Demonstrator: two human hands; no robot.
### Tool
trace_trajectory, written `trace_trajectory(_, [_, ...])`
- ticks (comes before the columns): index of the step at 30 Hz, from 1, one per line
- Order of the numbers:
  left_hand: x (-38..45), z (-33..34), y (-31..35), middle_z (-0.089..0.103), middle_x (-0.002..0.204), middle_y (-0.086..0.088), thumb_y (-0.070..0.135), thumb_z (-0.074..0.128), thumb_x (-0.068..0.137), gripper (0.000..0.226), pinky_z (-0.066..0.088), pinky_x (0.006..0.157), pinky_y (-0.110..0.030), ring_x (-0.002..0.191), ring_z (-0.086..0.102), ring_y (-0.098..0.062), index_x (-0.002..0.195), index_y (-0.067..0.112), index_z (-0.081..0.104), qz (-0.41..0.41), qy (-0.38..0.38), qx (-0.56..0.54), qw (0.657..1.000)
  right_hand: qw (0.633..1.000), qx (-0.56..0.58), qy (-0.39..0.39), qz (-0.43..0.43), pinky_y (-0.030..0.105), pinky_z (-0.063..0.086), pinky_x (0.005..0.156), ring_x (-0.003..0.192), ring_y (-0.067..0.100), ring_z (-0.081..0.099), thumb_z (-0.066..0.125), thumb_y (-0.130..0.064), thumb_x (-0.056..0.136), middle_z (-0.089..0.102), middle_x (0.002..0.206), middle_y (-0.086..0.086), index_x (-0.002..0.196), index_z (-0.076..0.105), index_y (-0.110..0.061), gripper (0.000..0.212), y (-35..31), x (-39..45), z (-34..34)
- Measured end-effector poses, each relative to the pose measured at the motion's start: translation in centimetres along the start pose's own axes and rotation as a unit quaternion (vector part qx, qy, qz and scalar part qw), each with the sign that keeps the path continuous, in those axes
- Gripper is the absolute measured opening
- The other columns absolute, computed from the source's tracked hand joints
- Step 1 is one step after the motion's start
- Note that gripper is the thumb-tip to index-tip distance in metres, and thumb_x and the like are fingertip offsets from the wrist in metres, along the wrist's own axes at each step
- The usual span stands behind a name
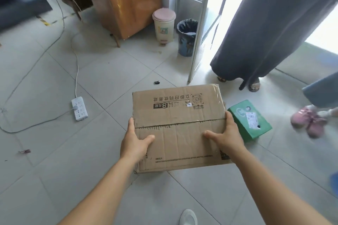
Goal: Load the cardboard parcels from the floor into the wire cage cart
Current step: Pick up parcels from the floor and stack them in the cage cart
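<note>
With both hands clamping it, I log one flat brown taped cardboard parcel (180, 128): left hand (134, 141) and right hand (228, 138) curl over opposite edges, thumbs on top, balancing it; small green box (249, 120) lies beyond my right fingertips.

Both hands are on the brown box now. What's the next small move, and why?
Probably lift the cardboard box straight up and level. The left hand and right hand clasp its opposite sides, thumbs on top, so the grip looks set. Keep it away from the green box at its right corner. No cart is in view yet.
</note>
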State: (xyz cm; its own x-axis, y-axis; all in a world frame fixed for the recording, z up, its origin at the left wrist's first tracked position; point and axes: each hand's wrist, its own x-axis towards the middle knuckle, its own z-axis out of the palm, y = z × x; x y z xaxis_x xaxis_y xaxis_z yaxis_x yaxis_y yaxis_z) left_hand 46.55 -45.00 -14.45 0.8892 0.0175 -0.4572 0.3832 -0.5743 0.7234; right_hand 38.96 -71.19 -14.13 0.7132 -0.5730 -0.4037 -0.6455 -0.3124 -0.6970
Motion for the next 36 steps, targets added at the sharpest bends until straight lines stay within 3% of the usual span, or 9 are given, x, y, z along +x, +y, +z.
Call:
trace_trajectory(6, [-3.9, -2.2, 3.4, 0.053, 0.138, 0.008, 0.033, 0.075, 0.077, 0.098, 0.044, 0.103, -0.040, 0.120, 0.055, -0.021, 0.153, 0.035, 0.013, 0.072, -0.033, 0.040, 0.996, 0.998, 0.033, 0.059, 0.013, 0.049, 0.043, 0.103, 0.119, 0.027, 0.050, 0.084, -0.040, 0.065, 0.045, 0.138, -0.001, 0.146, 0.023, -0.036, 0.101, -0.9, -6.5, -4.0])
trace_trajectory(14, [-10.9, -4.8, 6.8, 0.056, 0.132, 0.011, 0.040, 0.076, 0.074, 0.093, 0.049, 0.096, -0.043, 0.112, 0.058, -0.021, 0.149, 0.037, 0.021, 0.197, -0.093, 0.083, 0.972, 0.983, 0.084, 0.160, 0.029, 0.035, 0.044, 0.088, 0.113, 0.022, 0.051, 0.083, -0.034, 0.070, 0.048, 0.133, 0.003, 0.144, 0.030, -0.029, 0.092, -0.2, -18.0, -8.8])
trace_trajectory(18, [-15.3, -4.7, 8.6, 0.061, 0.122, 0.011, 0.039, 0.076, 0.074, 0.077, 0.053, 0.090, -0.044, 0.103, 0.061, -0.019, 0.138, 0.038, 0.034, 0.255, -0.145, 0.083, 0.952, 0.969, 0.111, 0.218, 0.046, 0.037, 0.043, 0.096, 0.117, 0.020, 0.049, 0.084, -0.033, 0.069, 0.047, 0.133, 0.001, 0.146, 0.028, -0.031, 0.095, 1.1, -24.4, -11.9])
trace_trajectory(23, [-22.1, -3.0, 10.7, 0.057, 0.107, 0.016, 0.026, 0.077, 0.078, 0.072, 0.051, 0.090, -0.038, 0.098, 0.058, -0.016, 0.138, 0.034, 0.038, 0.326, -0.214, 0.071, 0.918, 0.944, 0.145, 0.285, 0.085, 0.041, 0.046, 0.098, 0.111, 0.020, 0.054, 0.085, -0.038, 0.064, 0.052, 0.127, -0.001, 0.143, 0.030, -0.034, 0.096, 3.7, -32.7, -15.7])
trace_trajectory(25, [-24.8, -1.8, 11.3, 0.059, 0.100, 0.018, 0.027, 0.077, 0.078, 0.063, 0.052, 0.088, -0.040, 0.098, 0.061, -0.017, 0.129, 0.039, 0.041, 0.348, -0.243, 0.076, 0.902, 0.930, 0.154, 0.321, 0.094, 0.045, 0.049, 0.097, 0.109, 0.021, 0.057, 0.085, -0.042, 0.057, 0.057, 0.124, -0.001, 0.135, 0.034, -0.036, 0.093, 5.2, -36.1, -17.2])
trace_trajectory(30, [-32.8, 2.1, 12.3, 0.062, 0.108, 0.014, 0.031, 0.075, 0.077, 0.064, 0.051, 0.074, -0.032, 0.097, 0.061, -0.014, 0.130, 0.040, 0.041, 0.402, -0.319, 0.076, 0.855, 0.889, 0.173, 0.403, 0.133, 0.044, 0.045, 0.100, 0.117, 0.021, 0.051, 0.084, -0.037, 0.067, 0.048, 0.129, -0.003, 0.146, 0.026, -0.035, 0.098, 9.2, -45.1, -21.2])
trace_trajectory(33, [-38.1, 4.3, 12.8, 0.060, 0.109, 0.015, 0.033, 0.075, 0.077, 0.069, 0.053, 0.081, -0.036, 0.099, 0.060, -0.014, 0.135, 0.038, 0.039, 0.436, -0.355, 0.078, 0.823, 0.862, 0.177, 0.449, 0.155, 0.051, 0.045, 0.101, 0.122, 0.026, 0.049, 0.085, -0.039, 0.067, 0.046, 0.137, -0.001, 0.147, 0.021, -0.036, 0.102, 11.7, -50.4, -23.3])
trace_trajectory(36, [-43.6, 6.4, 13.2, 0.059, 0.120, 0.005, 0.035, 0.074, 0.080, 0.079, 0.050, 0.079, -0.033, 0.103, 0.059, -0.018, 0.146, 0.033, 0.031, 0.467, -0.378, 0.100, 0.793, 0.835, 0.172, 0.492, 0.178, 0.053, 0.044, 0.101, 0.124, 0.028, 0.048, 0.085, -0.040, 0.067, 0.045, 0.140, 0.002, 0.147, 0.021, -0.035, 0.103, 14.3, -55.6, -25.2])
